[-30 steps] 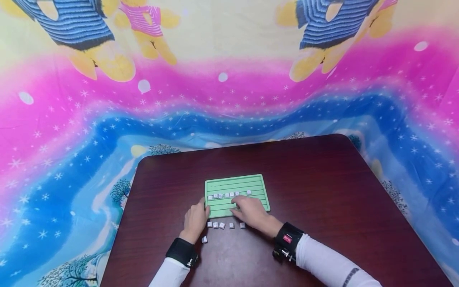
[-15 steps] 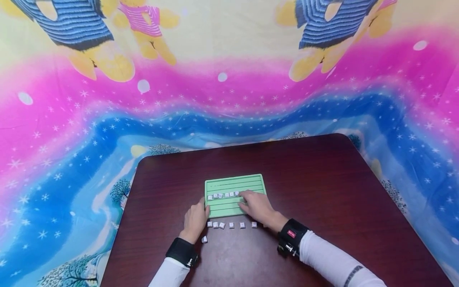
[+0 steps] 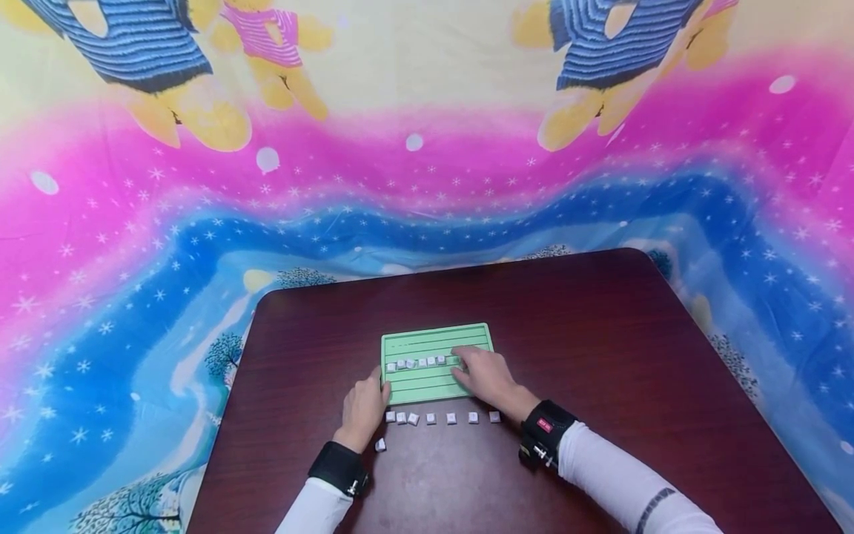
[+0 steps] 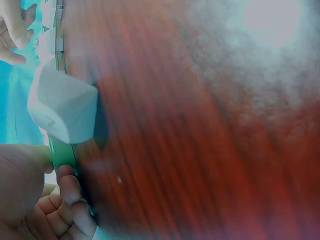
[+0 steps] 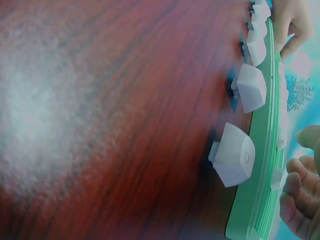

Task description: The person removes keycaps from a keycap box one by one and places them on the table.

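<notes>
The green tray point(image 3: 434, 387) lies on the table, with a row of small white keycaps point(image 3: 422, 363) across its middle. My left hand point(image 3: 362, 409) grips the tray's left edge; in the left wrist view, its thumb and curled fingers point(image 4: 70, 187) meet around the green rim. Over the tray's right part is my right hand point(image 3: 490, 378), its thumb and fingers apart. The right wrist view shows a keycap point(image 5: 278, 178) in the tray by the fingertips of that hand point(image 5: 305, 185); whether they touch it cannot be told.
Several loose keycaps point(image 3: 451, 418) stand in a line on the dark table point(image 3: 587, 334) along the tray's near side. One more keycap point(image 3: 380, 445) lies nearer, by the left wrist. A patterned cloth point(image 3: 400, 178) hangs behind the table.
My right hand has moved right and slightly away over the tray, uncovering two keycaps at the right of the near line. The separate keycap seen earlier in the tray is now mostly covered. My left hand stays put.
</notes>
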The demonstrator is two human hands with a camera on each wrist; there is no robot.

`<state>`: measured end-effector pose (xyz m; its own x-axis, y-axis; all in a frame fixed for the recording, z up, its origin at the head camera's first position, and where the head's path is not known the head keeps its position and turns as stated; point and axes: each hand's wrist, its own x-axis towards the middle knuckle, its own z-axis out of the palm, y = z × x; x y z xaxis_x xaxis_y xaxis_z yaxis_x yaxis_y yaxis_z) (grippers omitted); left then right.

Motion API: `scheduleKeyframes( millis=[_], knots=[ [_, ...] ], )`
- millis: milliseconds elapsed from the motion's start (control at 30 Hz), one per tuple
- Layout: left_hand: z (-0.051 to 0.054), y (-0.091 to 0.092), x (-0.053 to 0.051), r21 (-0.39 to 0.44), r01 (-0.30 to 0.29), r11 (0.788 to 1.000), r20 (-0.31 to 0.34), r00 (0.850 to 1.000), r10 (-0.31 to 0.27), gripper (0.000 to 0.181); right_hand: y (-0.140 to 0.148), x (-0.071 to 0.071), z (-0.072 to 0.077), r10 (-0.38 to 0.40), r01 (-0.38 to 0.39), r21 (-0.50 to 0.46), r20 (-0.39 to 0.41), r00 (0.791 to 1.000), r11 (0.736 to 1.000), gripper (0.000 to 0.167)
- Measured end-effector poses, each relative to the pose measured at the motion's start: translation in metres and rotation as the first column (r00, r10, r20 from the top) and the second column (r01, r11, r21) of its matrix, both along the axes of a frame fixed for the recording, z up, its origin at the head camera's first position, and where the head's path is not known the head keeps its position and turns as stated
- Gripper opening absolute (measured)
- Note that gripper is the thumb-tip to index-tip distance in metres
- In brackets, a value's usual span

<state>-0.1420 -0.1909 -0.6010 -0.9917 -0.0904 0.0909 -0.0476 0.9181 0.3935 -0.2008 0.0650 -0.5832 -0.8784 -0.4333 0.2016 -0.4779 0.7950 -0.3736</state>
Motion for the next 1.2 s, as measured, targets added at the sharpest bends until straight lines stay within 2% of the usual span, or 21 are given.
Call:
scheduleKeyframes(
  millis=[633, 867, 1200],
  knots=[
    [0.002, -0.001, -0.001, -0.007, 0.0, 1.0, 0.004, 1.0, 0.0, 0.039, 0.009, -0.016, -0.003, -0.089, 0.086, 0.04, 0.061, 0.994, 0.995, 0.032],
    [0.0, 0.0, -0.001, -0.006, 0.008, 1.0, -0.024, 1.0, -0.008, 0.035, 0.01, -0.016, -0.004, -0.1, 0.095, 0.056, 0.087, 0.991, 0.994, 0.029],
    [0.0, 0.0, 0.0, 0.003, 0.006, 1.0, -0.01, 1.0, -0.006, 0.039, 0.008, -0.017, -0.005, -0.104, 0.095, 0.078, 0.116, 0.988, 0.992, 0.023]
  ],
)
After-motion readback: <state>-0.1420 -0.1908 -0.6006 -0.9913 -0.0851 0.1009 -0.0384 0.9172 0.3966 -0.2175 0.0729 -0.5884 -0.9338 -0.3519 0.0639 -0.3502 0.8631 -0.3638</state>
